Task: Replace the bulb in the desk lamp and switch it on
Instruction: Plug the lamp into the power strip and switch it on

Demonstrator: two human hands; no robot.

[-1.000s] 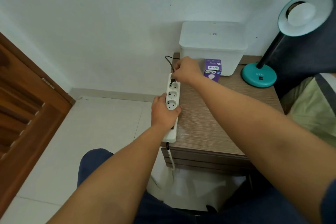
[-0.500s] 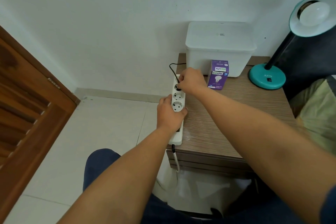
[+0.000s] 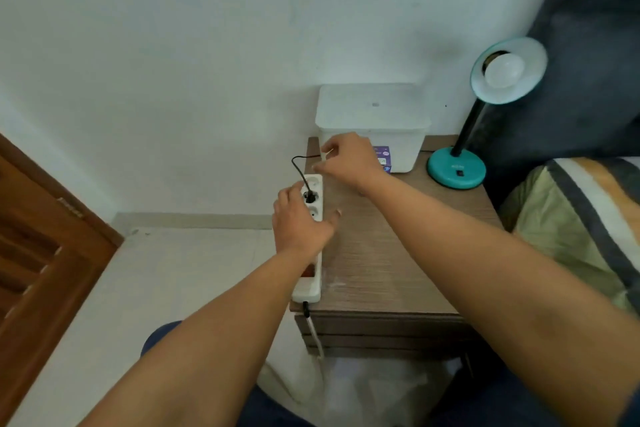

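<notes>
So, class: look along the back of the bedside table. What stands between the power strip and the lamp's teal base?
In the head view, the white lidded box and, in front of it, the purple bulb carton, partly hidden by the right hand.

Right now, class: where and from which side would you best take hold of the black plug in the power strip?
Pinch the black plug by its round body from straight above, probably: it stands upright in the power strip, its cord arcs off to the far side, and the left hand steadies the strip.

Wood-grain matt nightstand point(image 3: 388, 274), glossy white plastic power strip point(image 3: 313, 282), matt white plastic box point(image 3: 372, 114), glossy teal lamp base point(image 3: 455, 168).
</notes>
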